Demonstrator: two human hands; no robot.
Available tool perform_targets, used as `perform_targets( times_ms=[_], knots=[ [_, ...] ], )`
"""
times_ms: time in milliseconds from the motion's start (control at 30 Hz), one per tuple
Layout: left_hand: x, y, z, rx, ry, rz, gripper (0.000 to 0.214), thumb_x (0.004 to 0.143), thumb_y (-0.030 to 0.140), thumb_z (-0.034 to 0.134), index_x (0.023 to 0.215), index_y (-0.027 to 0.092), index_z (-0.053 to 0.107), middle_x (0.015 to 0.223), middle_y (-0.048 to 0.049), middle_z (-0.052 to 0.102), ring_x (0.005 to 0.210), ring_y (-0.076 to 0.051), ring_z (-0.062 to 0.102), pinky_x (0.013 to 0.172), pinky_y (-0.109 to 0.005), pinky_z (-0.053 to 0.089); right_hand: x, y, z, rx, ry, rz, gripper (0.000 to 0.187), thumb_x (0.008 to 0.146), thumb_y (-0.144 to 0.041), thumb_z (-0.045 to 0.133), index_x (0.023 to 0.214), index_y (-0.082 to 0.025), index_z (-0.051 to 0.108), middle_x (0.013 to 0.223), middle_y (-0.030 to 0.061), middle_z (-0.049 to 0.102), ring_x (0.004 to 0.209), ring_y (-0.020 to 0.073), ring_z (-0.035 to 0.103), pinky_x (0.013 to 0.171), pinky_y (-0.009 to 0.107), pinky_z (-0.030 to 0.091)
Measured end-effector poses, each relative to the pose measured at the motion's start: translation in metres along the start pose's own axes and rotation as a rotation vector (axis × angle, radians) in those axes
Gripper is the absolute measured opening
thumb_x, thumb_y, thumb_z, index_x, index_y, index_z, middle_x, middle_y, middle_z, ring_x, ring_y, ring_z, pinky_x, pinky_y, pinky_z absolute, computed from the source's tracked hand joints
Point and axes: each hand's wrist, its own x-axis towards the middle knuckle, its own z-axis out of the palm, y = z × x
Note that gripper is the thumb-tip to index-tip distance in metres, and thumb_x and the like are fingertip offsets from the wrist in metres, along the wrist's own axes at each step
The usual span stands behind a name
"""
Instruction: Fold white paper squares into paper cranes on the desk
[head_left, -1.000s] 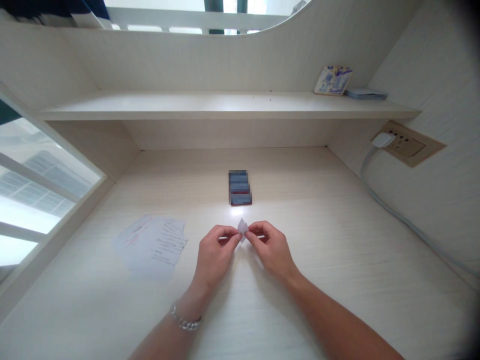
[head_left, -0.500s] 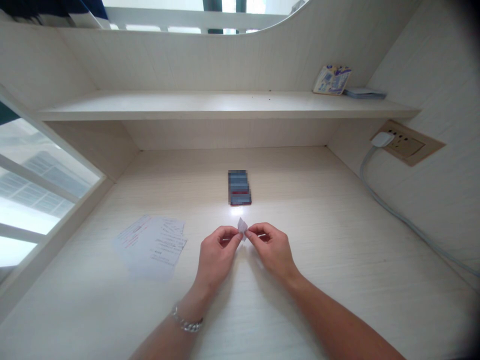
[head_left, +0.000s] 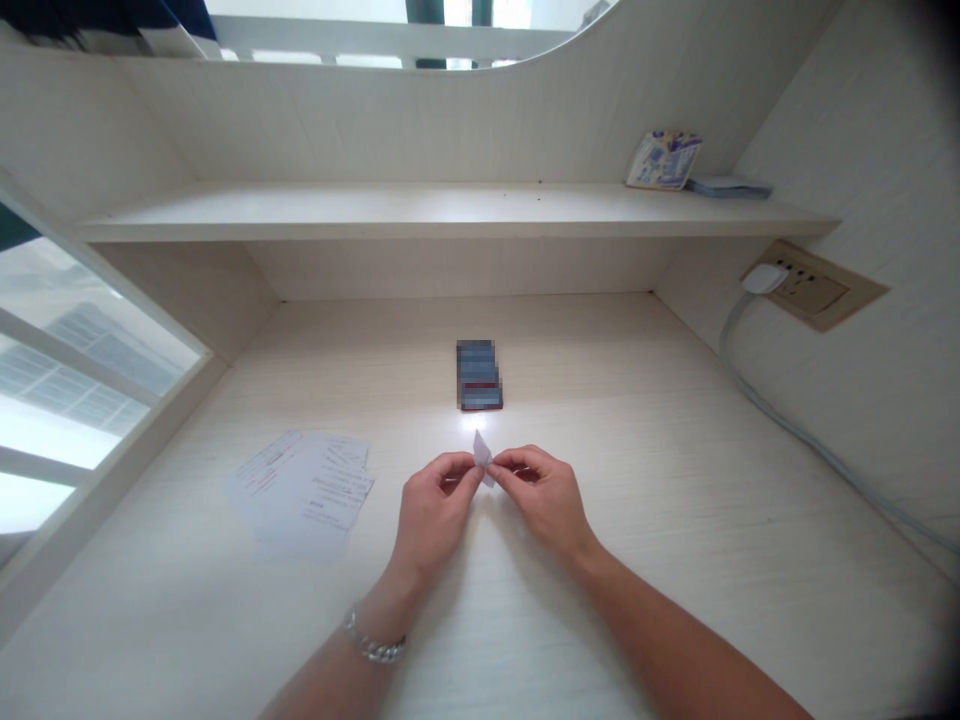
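Between my fingertips is a small folded piece of white paper [head_left: 481, 448], its pointed upper end sticking up. My left hand [head_left: 437, 505] pinches it from the left side, and a silver chain bracelet [head_left: 379, 648] circles that wrist. From the right, my right hand [head_left: 546, 503] pinches the same paper between thumb and forefinger. The fingertips hide part of the paper's folds. Just beyond the hands, a dark phone [head_left: 478, 375] lies on the desk, its screen blurred out, with a bright patch of light at its near edge.
Overlapping printed sheets [head_left: 307, 490] lie on the desk [head_left: 675, 450] at the left. A shelf [head_left: 420, 205] crosses the back, bearing a colourful packet [head_left: 664, 160] and a thin flat pad [head_left: 729, 187]. A white cable [head_left: 825, 455] runs from the wall socket [head_left: 821, 290] along the right.
The folded paper's upper tip has turned slightly left and stands a little higher between the fingers. Both hands stay in almost the same place, still pinching.
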Motion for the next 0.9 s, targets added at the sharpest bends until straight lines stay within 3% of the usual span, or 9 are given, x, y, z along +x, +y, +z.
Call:
perform_targets(
  times_ms=[300, 600, 900],
  knots=[
    [0.0001, -0.001, 0.0009, -0.01, 0.0, 0.003, 0.017, 0.077, 0.031, 0.059, 0.085, 0.018, 0.066, 0.084, -0.004, 0.069, 0.077, -0.017, 0.064, 0.073, -0.027, 0.05, 0.0019, 0.0021, -0.0007, 0.049, -0.015, 0.064, 0.014, 0.071, -0.028, 0.066, 0.075, -0.016, 0.069, 0.078, 0.0049, 0.066, 0.071, 0.0175, 0.063, 0.065, 0.028, 0.05],
    [-0.0005, -0.002, 0.0008, 0.064, -0.001, 0.027, 0.018, 0.078, 0.031, 0.057, 0.086, 0.017, 0.066, 0.086, -0.0054, 0.07, 0.08, -0.019, 0.065, 0.076, -0.03, 0.051, -0.001, -0.0029, -0.0026, -0.112, -0.026, -0.002, 0.01, 0.074, -0.023, 0.059, 0.076, -0.017, 0.067, 0.075, 0.0042, 0.067, 0.07, 0.0175, 0.062, 0.066, 0.028, 0.051],
    [-0.0034, 0.0017, 0.001, 0.113, -0.024, 0.086, 0.016, 0.08, 0.026, 0.055, 0.088, 0.019, 0.067, 0.087, -0.0037, 0.07, 0.081, -0.017, 0.064, 0.076, -0.029, 0.05, -0.0021, -0.0027, 0.0003, -0.096, -0.033, -0.031, 0.01, 0.075, -0.021, 0.058, 0.079, -0.016, 0.065, 0.076, 0.0045, 0.068, 0.068, 0.0168, 0.064, 0.065, 0.027, 0.051]
  ],
)
